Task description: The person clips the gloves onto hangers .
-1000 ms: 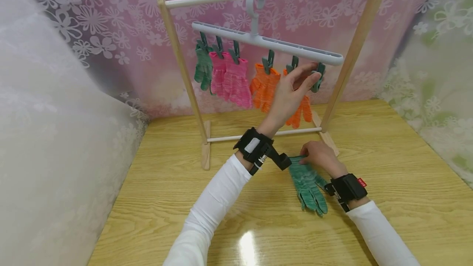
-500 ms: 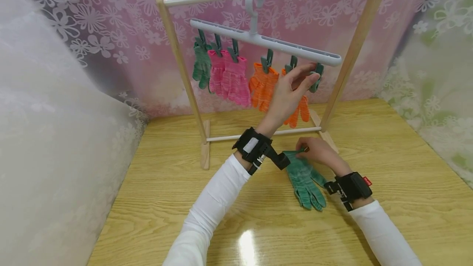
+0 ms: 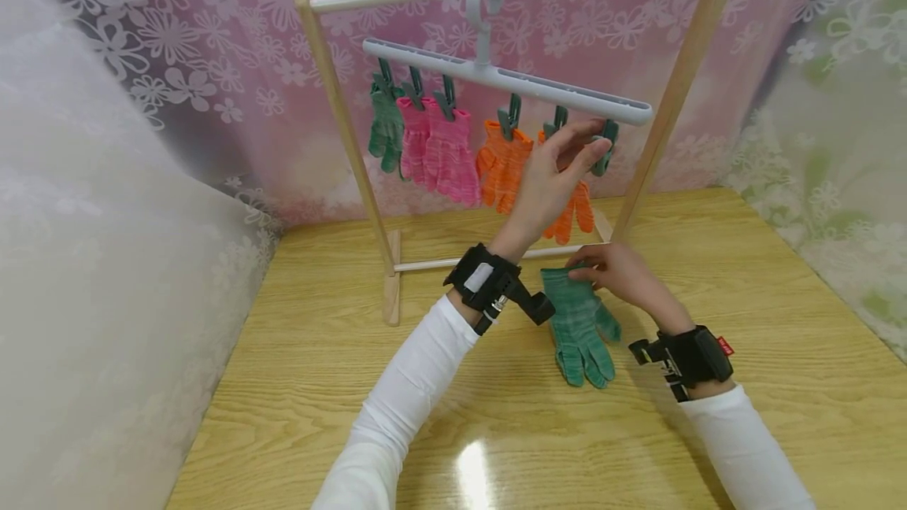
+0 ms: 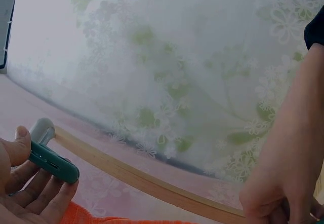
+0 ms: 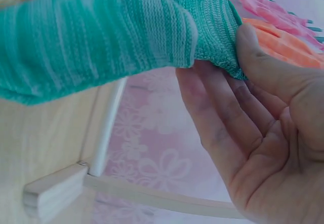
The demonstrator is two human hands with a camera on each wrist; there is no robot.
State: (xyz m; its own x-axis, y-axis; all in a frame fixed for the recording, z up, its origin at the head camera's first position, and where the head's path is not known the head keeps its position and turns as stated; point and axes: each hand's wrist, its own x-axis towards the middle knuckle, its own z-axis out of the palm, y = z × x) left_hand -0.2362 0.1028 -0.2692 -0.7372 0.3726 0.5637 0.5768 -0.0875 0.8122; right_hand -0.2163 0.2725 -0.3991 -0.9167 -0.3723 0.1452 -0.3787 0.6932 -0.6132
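Observation:
My left hand (image 3: 549, 183) pinches the dark green clothespin (image 4: 54, 163) at the right end of the grey hanger (image 3: 567, 93); no glove hangs from that clip. Lower down, my right hand (image 3: 623, 274) pinches a green knit glove (image 3: 577, 317) by its cuff, thumb on one side and fingers on the other in the right wrist view. The glove's fingers point down toward the table. Behind my left hand an orange glove (image 3: 581, 211) hangs partly hidden. Further left on clips hang another orange glove (image 3: 505, 164), pink gloves (image 3: 449, 156) and a green glove (image 3: 386, 128).
The hanger hooks over the white top bar of a wooden rack (image 3: 340, 116), whose lower rod (image 3: 425, 264) runs just above the wood-grain table (image 3: 298, 384). Flower-patterned curtains (image 3: 283, 101) stand behind and at the sides.
My right hand has lifted the green glove up by its cuff, toward the rack's lower rod. The left hand keeps its hold on the end clothespin.

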